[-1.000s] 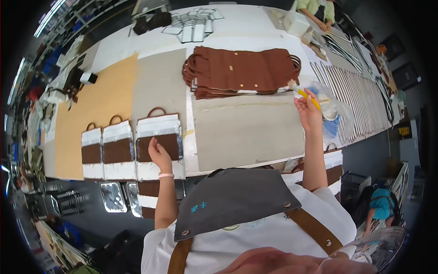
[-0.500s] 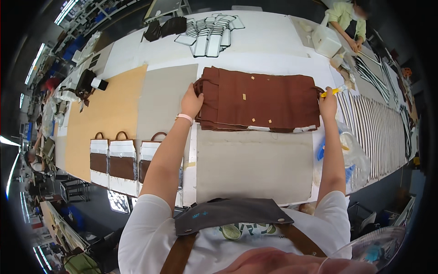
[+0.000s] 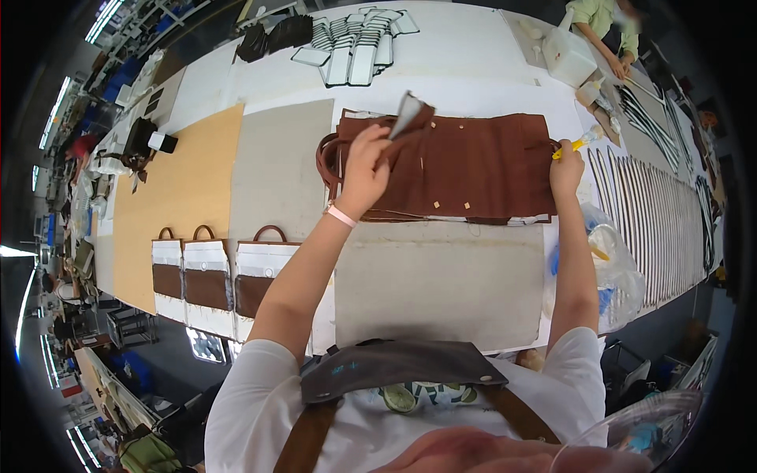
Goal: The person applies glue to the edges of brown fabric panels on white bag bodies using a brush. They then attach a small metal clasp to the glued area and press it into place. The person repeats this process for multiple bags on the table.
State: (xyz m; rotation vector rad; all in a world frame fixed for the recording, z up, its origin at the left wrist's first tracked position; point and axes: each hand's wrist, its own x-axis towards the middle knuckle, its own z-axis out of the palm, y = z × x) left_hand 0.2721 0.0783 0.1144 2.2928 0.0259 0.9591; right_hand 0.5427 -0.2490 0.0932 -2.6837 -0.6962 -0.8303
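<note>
A stack of brown bag panels (image 3: 489,169) lies across the middle of the table, with small tan tabs on its top piece and brown loop handles (image 3: 330,158) sticking out at its left end. My left hand (image 3: 367,169) pinches the left part of the top panel and folds it up, so its pale grey underside (image 3: 408,114) shows. At the stack's right end, my right hand (image 3: 566,172) is closed around a brush with a yellow handle (image 3: 569,150). Its pale bristles point up and to the right.
Three white-and-brown bag pieces with handles (image 3: 206,272) lie at the left front. A clear plastic bag (image 3: 615,268) and a row of striped strips (image 3: 654,229) are on the right. White panels with dark edges (image 3: 363,55) are piled at the back. Another person (image 3: 603,35) works at far right.
My left hand has moved right from the stack's left end and lifted the top panel's left part, folding it over. My right hand stays at the right end with the brush.
</note>
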